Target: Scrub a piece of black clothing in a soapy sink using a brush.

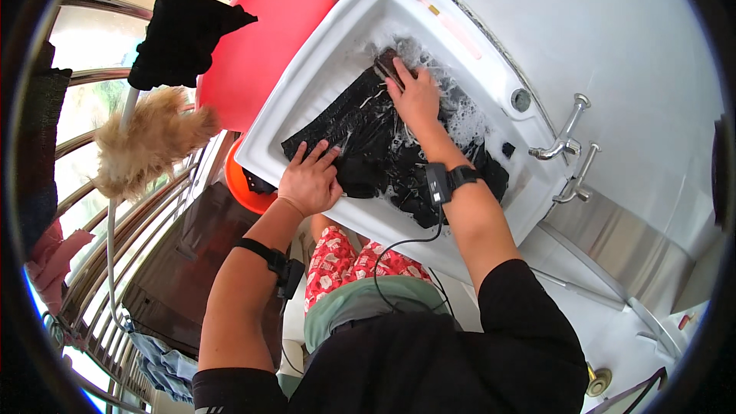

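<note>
A black wet garment (368,134) lies spread over the white washbasin (295,80), with soapy water and foam around its far and right sides. My right hand (418,100) is closed on a dark brown scrubbing brush (388,67) and rests it on the garment's far edge. Much of the brush is hidden beneath my fingers. At the near left corner of the cloth, my left hand (310,180) lies flat with its fingers spread, pressing on the fabric by the basin's rim.
A toothbrush-like pink stick (458,31) lies on the basin's back ledge. Two metal taps (566,142) project at the right. Beside the basin on the left are a pink tub (264,38) and an orange bucket (244,180). A black cloth (184,34) hangs from a pole.
</note>
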### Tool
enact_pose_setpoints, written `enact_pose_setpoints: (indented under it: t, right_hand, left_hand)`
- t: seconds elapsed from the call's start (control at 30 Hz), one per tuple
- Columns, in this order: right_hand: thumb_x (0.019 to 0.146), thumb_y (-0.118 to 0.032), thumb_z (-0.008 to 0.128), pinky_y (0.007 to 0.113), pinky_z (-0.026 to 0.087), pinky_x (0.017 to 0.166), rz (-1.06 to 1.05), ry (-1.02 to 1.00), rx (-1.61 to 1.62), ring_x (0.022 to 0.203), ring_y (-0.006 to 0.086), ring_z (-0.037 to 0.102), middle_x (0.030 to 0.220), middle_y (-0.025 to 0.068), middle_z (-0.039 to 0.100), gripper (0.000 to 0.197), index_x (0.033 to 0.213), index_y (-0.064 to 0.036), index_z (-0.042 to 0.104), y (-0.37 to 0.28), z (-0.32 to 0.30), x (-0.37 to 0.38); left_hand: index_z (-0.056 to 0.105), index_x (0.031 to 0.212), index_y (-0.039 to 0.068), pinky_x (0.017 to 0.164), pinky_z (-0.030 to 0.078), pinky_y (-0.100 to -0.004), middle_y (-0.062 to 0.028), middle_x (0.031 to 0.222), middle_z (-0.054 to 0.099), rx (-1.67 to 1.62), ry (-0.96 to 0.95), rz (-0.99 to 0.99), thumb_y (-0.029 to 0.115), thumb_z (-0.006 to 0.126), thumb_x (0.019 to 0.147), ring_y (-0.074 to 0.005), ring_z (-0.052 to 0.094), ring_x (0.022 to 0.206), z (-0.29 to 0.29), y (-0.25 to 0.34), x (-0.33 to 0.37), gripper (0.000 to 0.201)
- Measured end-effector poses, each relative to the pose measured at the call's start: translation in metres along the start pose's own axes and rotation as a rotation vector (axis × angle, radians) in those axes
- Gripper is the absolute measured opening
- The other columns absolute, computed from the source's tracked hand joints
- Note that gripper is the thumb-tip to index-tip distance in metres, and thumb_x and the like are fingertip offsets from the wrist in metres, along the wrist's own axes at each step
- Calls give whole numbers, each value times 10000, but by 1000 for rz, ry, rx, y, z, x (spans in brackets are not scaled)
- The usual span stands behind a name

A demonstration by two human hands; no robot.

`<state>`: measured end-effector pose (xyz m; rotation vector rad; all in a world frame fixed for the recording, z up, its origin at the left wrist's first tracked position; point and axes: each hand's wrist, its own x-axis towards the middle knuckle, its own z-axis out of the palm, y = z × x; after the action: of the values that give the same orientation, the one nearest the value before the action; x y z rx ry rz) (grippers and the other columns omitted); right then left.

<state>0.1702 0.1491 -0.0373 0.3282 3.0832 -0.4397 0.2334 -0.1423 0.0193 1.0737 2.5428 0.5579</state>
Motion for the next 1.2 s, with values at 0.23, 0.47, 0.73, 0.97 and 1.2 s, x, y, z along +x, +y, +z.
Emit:
enact_pose_setpoints:
  t: [0.23, 0.47, 0.73, 0.97, 1.2]
  right_hand:
    - [973, -483, 652, 596, 477, 902, 50, 98, -155, 1132, 442, 587, 1266, 227, 573, 531, 1460, -285, 583, 31, 3, 1]
    - [995, -468, 659, 465, 510, 924, 167, 39, 329, 1082, 372, 625, 1209, 244, 629, 694, 1483, -2, 496, 0, -4, -18]
    - [793, -439, 891, 392, 503, 986, 481, -88, 795, 1133, 280, 628, 1272, 223, 634, 945, 1466, 57, 450, -69, 2, -27]
    - [782, -270, 864, 521, 440, 1058, 513, -15, 452, 1187, 495, 497, 1344, 290, 390, 1052, 1605, -81, 236, -75, 2, -30]
    - [814, -238, 879, 510, 451, 1053, 482, 34, 424, 1205, 469, 500, 1351, 279, 382, 1010, 1610, -121, 267, -13, 1, -68]
  left_hand:
    - [745, 982, 72, 1170, 392, -543, -101, 1415, 622, -32, 5, -15, 230, 623, 806, -294, 534, 1380, -8, 2, 0, 266]
    - [482, 1487, 58, 1213, 301, -495, -178, 1560, 445, -7, 167, -325, 300, 625, 874, -344, 422, 1445, -13, 7, 2, 675]
    - [695, 1179, 85, 996, 439, -451, -68, 1064, 606, 117, 210, -348, 236, 638, 913, -284, 577, 1096, -8, 6, 20, 311]
    - [692, 1045, 111, 794, 474, -364, -30, 952, 554, 214, 11, 83, 191, 599, 877, -216, 579, 935, -14, 21, 22, 208]
    - [680, 1251, 76, 936, 474, -388, -48, 1013, 578, 167, -12, -17, 233, 617, 903, -237, 574, 1014, -9, 29, 1, 386]
